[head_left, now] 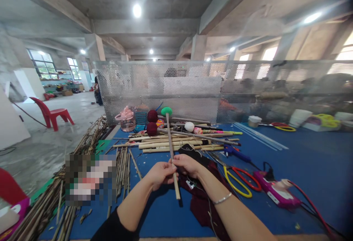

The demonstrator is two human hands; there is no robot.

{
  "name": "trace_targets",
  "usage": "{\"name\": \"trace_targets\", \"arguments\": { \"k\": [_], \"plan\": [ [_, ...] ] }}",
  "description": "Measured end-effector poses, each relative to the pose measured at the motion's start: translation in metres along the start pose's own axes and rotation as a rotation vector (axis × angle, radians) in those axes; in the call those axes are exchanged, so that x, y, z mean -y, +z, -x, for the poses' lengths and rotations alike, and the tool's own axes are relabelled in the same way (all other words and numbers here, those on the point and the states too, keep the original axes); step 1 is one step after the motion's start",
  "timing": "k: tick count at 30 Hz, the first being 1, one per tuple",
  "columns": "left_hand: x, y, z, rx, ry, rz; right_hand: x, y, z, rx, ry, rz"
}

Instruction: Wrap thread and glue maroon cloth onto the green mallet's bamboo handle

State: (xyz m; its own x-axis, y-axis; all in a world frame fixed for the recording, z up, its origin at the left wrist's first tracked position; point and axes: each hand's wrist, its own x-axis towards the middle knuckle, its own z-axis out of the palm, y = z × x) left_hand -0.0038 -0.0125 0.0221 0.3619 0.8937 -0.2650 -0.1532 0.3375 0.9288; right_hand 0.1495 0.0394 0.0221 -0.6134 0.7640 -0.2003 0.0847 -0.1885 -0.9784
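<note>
A wooden stick (170, 138) points away from me over the table, with a bright green round piece (166, 111) at its far end. My left hand (161, 175) pinches it near its lower end. From the other side, my right hand (189, 165) also has its fingers closed on the stick. Below and right of my hands lies dark maroon fabric (200, 206). Scissors (239, 182) with yellow and red handles rest to the right, beside a blue glue gun (237, 153). Behind the stick are two dark red balls (152, 122) and a white ball (189, 126).
Loose sticks (176, 143) lie across the blue table (311, 167), and a heap of twigs (52, 197) runs along its left edge. A perforated metal screen (154, 86) stands behind. A purple power strip (278, 191) with cords sits right. A pink-lidded jar (127, 120) stands back left.
</note>
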Motion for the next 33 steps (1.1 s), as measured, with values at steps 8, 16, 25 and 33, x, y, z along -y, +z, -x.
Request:
{"name": "trace_targets", "arguments": {
  "k": [8,16,25,33],
  "plan": [
    [0.003,0.002,0.0,-0.103,-0.012,-0.165,-0.013,0.01,-0.011,-0.071,-0.051,-0.097],
    [-0.004,0.0,0.002,0.091,-0.065,0.035,-0.004,0.0,-0.002,0.068,-0.03,-0.114],
    [0.006,-0.001,-0.004,-0.149,0.063,-0.22,-0.013,0.009,-0.011,-0.146,-0.088,-0.09],
    [-0.006,-0.004,0.004,0.127,-0.089,-0.111,-0.008,0.005,-0.004,0.036,-0.044,-0.075]
  ]
}}
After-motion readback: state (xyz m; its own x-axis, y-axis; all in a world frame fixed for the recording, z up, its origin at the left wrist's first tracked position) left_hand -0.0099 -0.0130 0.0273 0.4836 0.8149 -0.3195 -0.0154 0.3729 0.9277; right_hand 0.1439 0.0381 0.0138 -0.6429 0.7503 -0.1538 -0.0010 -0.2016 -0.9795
